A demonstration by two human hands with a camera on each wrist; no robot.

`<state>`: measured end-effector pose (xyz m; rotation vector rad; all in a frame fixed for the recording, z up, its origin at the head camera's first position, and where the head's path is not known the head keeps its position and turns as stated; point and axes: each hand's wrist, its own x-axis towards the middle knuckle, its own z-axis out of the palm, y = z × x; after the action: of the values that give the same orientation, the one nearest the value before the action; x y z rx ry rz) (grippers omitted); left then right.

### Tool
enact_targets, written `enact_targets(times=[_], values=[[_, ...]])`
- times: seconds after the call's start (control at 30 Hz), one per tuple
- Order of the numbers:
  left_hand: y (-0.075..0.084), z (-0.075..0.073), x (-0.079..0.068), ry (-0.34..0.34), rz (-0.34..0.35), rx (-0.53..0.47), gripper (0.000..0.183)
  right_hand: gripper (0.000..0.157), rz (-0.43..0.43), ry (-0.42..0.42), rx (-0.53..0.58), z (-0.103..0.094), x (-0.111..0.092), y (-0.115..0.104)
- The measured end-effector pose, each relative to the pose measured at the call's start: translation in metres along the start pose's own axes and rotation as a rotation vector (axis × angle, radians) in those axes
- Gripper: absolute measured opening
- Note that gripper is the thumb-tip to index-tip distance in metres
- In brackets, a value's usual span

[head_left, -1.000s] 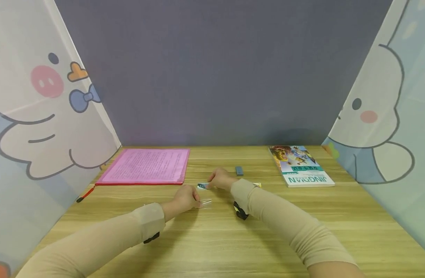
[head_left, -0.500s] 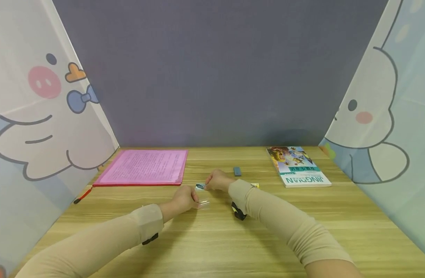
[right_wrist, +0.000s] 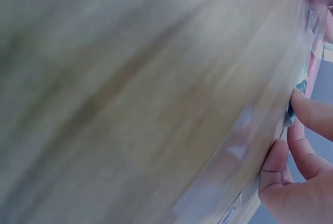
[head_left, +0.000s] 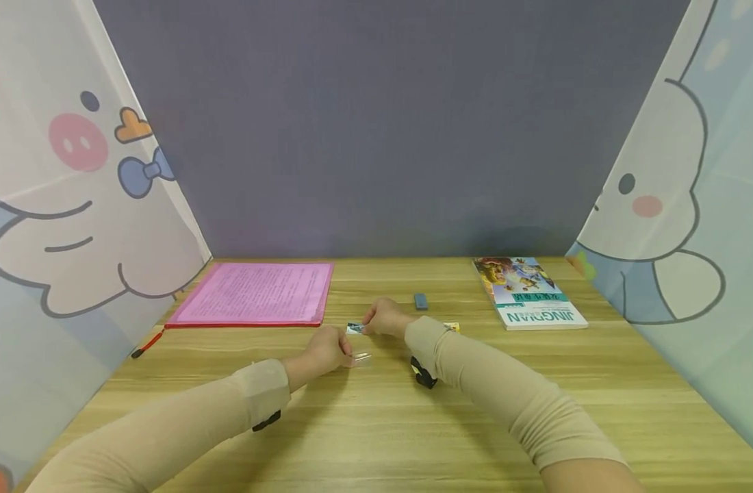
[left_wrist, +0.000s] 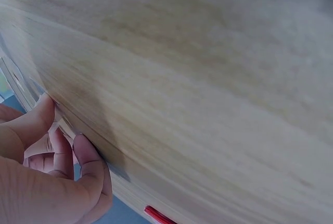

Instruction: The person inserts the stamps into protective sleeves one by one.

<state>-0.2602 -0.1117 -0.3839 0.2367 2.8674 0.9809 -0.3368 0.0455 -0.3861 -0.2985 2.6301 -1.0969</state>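
Observation:
Near the middle of the table, my left hand (head_left: 324,350) pinches a small piece of clear plastic (head_left: 362,357), possibly a sleeve, between thumb and fingers. Just beyond it to the right, my right hand (head_left: 387,318) pinches a small printed card (head_left: 354,329) in blue, green and white. The plastic and the card look close together but apart in the head view. In the right wrist view the thumb lies on the card's edge (right_wrist: 291,113), and the left fingertips show at the upper right. My own fingers hide part of the card.
A pink document folder (head_left: 253,294) with a red zip pull (head_left: 148,344) lies at left. A book (head_left: 529,293) lies at right, a small blue-grey block (head_left: 421,302) between them. A yellow printed piece (head_left: 453,326) shows behind my right sleeve. Clear film (right_wrist: 221,164) lies near my right hand.
The head view has shifted slightly. Both hands stay almost in place and keep their pinch, while the card and the clear plastic tilt a little.

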Motion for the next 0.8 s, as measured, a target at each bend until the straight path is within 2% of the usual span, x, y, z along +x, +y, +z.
enact_targets(times=[0.23, 0.5, 0.8], values=[[0.0006, 0.0006, -0.0009, -0.004, 0.006, -0.009, 0.021, 0.012, -0.033, 0.026, 0.0, 0.0013, -0.0045, -0.0011], [-0.0001, -0.0004, -0.0014, -0.004, 0.021, -0.007, 0.022, 0.01, -0.063, 0.087, -0.094, 0.0063, -0.0006, -0.0025], [-0.0011, 0.0016, -0.001, 0.005, 0.03, 0.01, 0.023, 0.01, -0.057, 0.1, -0.024, 0.0056, -0.0026, -0.0039]])
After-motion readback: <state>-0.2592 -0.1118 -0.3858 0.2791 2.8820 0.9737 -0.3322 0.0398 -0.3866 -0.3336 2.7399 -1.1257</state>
